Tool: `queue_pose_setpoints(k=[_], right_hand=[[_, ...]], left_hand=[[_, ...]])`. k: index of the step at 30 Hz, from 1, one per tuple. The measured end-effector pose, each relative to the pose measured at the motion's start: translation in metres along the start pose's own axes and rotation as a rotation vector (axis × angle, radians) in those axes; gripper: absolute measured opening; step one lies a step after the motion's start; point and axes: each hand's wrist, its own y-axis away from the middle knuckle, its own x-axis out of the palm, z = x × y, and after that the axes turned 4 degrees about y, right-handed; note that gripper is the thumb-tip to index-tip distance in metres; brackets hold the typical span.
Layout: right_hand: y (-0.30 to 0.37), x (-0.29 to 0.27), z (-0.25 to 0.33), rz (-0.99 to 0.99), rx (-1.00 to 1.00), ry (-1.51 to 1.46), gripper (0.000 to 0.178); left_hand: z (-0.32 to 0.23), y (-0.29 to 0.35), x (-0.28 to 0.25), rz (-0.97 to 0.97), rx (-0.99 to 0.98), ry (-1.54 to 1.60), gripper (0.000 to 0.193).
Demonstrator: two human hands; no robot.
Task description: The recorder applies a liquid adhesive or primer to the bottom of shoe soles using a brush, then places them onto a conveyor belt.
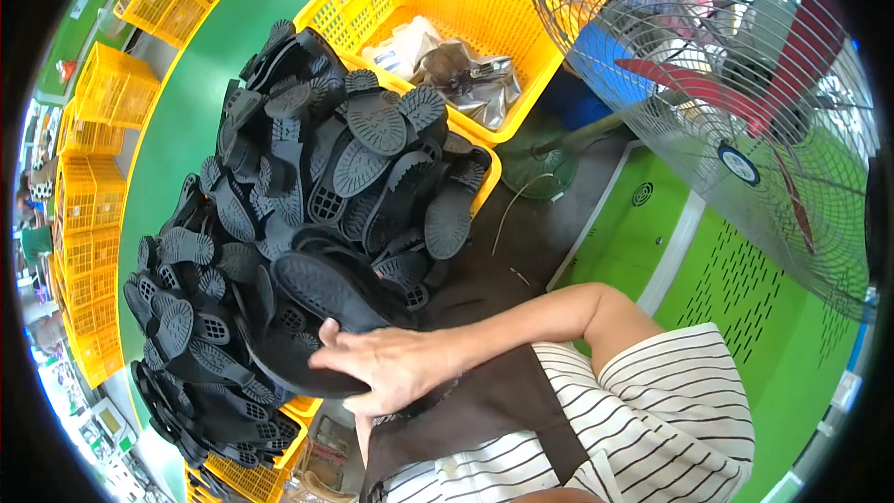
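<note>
1. Right hand (386, 368): it reaches across the front of the dark apron (494, 401), fingers apart and loosely bent, at the edge of a dark sole (289, 363). Whether the fingertips pinch that edge cannot be told.

2. Left hand: a narrow strip of skin (364, 438) just below the right hand may belong to it; its state cannot be determined.

3. Soles: a second, flatter-faced sole (321, 287) lies just above the right hand, beside the main heap of black soles (372, 121), which rises above the rim of a yellow crate (491, 182).

4. Principal hazard: the heap may slide. Its pieces lie at many angles, several overhanging the crate, so a tug on a low sole could drag its neighbours over the side.

5. Loss of hold: should the fingers bear only on the sole's edge, the piece could tilt and slip down the apron.

6. Obscured view: black pieces overlap closely, so two might be lifted as one.

7. Surroundings: a caged fan (740, 165) stands to the right, apart from the hand; a second yellow crate (521, 107) beyond the heap contains crumpled plastic bags (470, 84).
</note>
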Motion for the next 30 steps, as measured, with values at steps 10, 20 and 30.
queue_pose_setpoints(k=[10,20,30], right_hand=[[0.011,-0.045,0.02,-0.19,-0.03,0.486,0.081],[0.009,-0.081,0.014,0.081,-0.114,0.36,0.047],[-0.097,-0.303,-0.154,-0.469,0.45,0.814,0.066]], left_hand=[[0.018,-0.011,0.019,0.056,0.049,0.09,0.087],[0.032,-0.035,0.025,0.159,0.121,0.231,0.09],[0.039,-0.04,0.029,0.272,0.228,0.4,0.093]])
